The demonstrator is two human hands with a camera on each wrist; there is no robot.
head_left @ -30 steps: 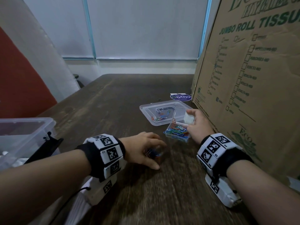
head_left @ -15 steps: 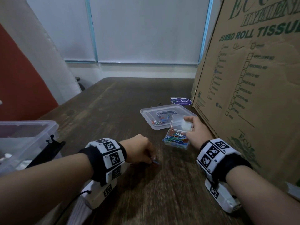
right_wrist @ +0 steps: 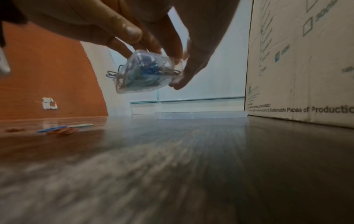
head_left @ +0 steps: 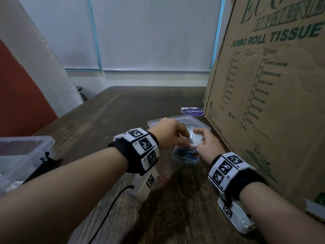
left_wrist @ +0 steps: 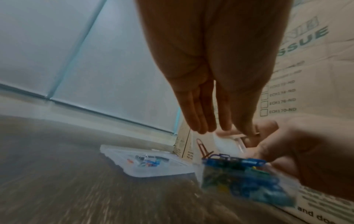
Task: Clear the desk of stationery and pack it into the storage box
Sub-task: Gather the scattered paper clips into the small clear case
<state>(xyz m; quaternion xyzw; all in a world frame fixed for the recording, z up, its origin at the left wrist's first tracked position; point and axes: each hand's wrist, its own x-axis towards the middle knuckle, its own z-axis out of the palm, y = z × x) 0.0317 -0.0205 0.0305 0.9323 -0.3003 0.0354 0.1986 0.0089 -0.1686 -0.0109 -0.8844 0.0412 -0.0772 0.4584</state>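
A small clear case of coloured paper clips (head_left: 185, 155) (left_wrist: 239, 174) (right_wrist: 145, 71) is held tilted just above the dark desk. My right hand (head_left: 202, 141) (right_wrist: 159, 50) grips it from the right, thumb on its raised lid. My left hand (head_left: 184, 140) (left_wrist: 220, 128) hovers over the case's mouth with fingers straight and pointing down. A red clip (left_wrist: 202, 147) stands above the clips in the case. A few loose clips (head_left: 163, 179) (right_wrist: 57, 130) lie on the desk under my left wrist. The clear storage box (head_left: 26, 150) sits at the far left.
A flat clear tray (head_left: 198, 123) (left_wrist: 145, 165) with a few clips lies just behind the hands. A tall cardboard carton (head_left: 263, 103) walls off the right side. A round sticker (head_left: 192, 111) lies beside the carton. A black item (head_left: 45, 164) leans on the storage box.
My left hand has left the spot on the desk where it was gathering clips and moved forward and right over the case. The right hand still holds the case.
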